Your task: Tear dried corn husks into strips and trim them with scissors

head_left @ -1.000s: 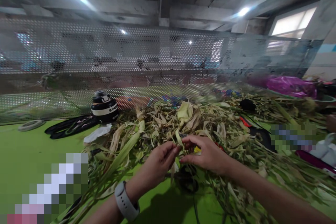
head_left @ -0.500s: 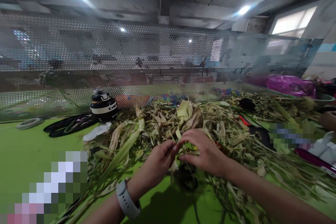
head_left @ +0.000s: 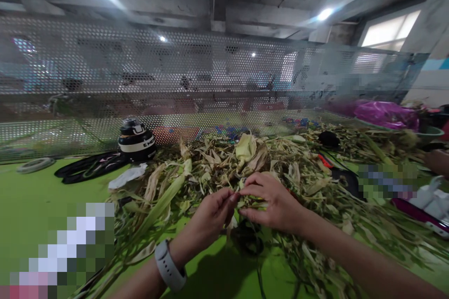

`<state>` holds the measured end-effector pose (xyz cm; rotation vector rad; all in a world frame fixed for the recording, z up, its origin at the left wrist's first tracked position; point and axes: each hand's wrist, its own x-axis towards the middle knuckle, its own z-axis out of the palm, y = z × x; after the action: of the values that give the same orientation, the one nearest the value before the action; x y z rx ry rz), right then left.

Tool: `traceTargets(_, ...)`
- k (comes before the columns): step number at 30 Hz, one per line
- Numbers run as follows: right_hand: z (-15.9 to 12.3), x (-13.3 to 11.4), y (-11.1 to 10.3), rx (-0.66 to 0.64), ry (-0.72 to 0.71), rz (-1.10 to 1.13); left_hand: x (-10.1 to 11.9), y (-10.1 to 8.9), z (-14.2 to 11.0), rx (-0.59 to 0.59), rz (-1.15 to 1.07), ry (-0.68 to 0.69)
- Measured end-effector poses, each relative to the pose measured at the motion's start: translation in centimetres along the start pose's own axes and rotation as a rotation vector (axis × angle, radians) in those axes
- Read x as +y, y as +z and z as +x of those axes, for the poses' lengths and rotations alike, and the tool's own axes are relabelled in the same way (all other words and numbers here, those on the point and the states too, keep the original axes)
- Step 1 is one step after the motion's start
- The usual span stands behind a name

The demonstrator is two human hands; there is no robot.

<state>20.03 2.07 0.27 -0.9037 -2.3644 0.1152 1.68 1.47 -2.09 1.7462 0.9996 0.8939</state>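
Note:
Over the front of a leafy heap, my left hand (head_left: 214,210) is closed in a pinch. Whatever its fingertips hold is too small and hidden to make out. From the right, my right hand (head_left: 273,202) reaches in with curved fingers, their tips meeting the left fingertips. Its thumb stays apart below, and greenish plant bits show in the gap. Around both hands lie dried plant stalks and leaves (head_left: 206,159), with a pale yellow-green husk-like piece (head_left: 245,147) just beyond. Under the hands sits a dark coiled object (head_left: 249,238), partly covered.
A black bottle with a white band (head_left: 136,142) stands back left, near a black strap-like item (head_left: 87,168), a grey ring (head_left: 35,165) and white crumpled paper (head_left: 128,176). A perforated screen (head_left: 168,79) closes off the back. A purple bag (head_left: 387,114) sits at right, near another person's hand (head_left: 437,161).
My right fingers have come to the left fingertips and shifted slightly about them. The pale leaf strip at the fingertips is now mostly hidden. My left hand has barely moved.

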Motion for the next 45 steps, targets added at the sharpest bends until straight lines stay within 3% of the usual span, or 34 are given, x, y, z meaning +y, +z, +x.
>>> traceTargets(3,-0.1,0.1,0.0,-0.027,0.017,0.057,0.1,-0.4,0.1,-0.046,-0.064,-0.038)
traceTargets(7,0.0,0.0,0.0,-0.078,0.012,0.137,0.7,-1.8,0.0,-0.283,-0.156,-0.12)
traceTargets(10,-0.1,-0.2,0.1,-0.096,0.007,0.137,1.4,-2.6,-0.2,-0.408,-0.088,-0.127)
traceTargets(16,-0.3,-0.4,0.4,-0.13,0.022,0.121,2.6,-2.8,-0.5,-0.339,0.259,-0.002)
traceTargets(20,-0.1,-0.4,0.0,-0.159,0.089,0.125,2.9,-3.0,-0.6,-0.287,0.366,0.056)
traceTargets(37,0.0,0.0,-0.6,-0.193,0.052,0.241,2.3,-2.9,-0.6,-0.327,0.311,0.036)
traceTargets(45,-0.2,-0.1,0.2,-0.142,-0.02,0.097,2.7,-2.8,-0.4,-0.266,0.428,0.072)
